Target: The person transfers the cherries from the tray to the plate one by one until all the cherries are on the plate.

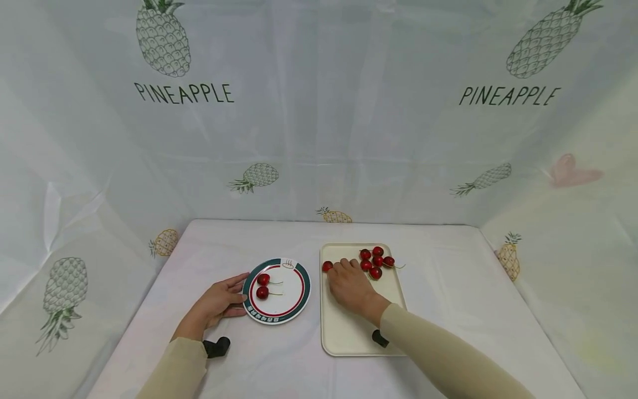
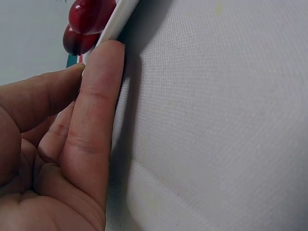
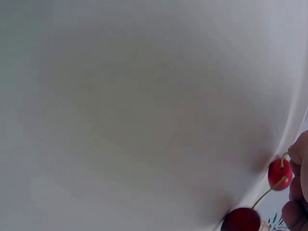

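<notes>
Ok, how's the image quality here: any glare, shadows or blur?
Head view: fairly even light; left wrist: bright highlights on the cherries, a soft shadow on the tablecloth beside the left hand; right wrist: the tray looks hazy, with little sharp detail.

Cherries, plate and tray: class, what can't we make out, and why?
Right hand: whether it holds the nearest cherry. Head view: its back hides the fingertips; right wrist view: right edge cuts it off.
Lettering on the plate: too small, head view.
Tray: near right corner behind right sleeve, head view.
</notes>
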`<state>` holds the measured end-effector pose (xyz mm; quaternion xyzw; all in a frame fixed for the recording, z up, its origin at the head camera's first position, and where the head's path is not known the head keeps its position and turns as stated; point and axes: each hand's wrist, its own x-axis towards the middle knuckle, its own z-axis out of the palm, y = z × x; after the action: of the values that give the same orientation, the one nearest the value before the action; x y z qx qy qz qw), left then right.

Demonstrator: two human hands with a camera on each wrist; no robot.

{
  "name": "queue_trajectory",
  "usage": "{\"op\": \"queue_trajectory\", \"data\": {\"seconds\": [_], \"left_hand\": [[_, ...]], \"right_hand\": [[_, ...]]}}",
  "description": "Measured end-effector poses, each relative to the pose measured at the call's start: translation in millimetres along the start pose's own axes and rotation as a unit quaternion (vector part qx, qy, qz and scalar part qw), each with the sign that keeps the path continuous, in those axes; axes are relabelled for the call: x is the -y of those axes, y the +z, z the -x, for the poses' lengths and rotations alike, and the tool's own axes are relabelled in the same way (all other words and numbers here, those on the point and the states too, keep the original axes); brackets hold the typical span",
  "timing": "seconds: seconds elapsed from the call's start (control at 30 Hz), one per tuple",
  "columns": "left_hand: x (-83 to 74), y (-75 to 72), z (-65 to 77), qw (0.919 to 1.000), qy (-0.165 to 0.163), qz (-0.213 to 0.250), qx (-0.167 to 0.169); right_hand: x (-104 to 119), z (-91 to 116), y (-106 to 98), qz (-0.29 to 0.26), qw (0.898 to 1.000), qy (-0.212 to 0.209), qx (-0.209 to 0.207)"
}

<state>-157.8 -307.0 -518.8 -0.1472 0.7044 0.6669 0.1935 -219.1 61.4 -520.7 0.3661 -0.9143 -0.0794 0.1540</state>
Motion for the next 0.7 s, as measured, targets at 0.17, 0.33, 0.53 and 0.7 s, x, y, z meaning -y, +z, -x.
{"op": "queue_trajectory", "data": {"seconds": [0.17, 0.33, 0.53, 0.7], "left_hand": [[0.1, -1.0, -0.2, 1.0000, -0.001, 0.000, 0.001], [0.5, -1.5, -0.6, 1.0000, -0.004, 0.001, 0.000], [1.2, -0.9, 0.8, 1.0000, -0.006, 0.000, -0.001], [-0.1, -0.6, 0.3, 1.0000, -0.001, 0.000, 0.001]], "right_hand": [[-12, 12, 0, 0.000, 1.000, 0.004, -0.002], [-25, 24, 1, -0.012, 0.999, 0.024, -0.027], [-33, 29, 2, -0.016, 0.999, 0.028, -0.036], [-35, 27, -1, -0.017, 0.999, 0.018, -0.046]]}}
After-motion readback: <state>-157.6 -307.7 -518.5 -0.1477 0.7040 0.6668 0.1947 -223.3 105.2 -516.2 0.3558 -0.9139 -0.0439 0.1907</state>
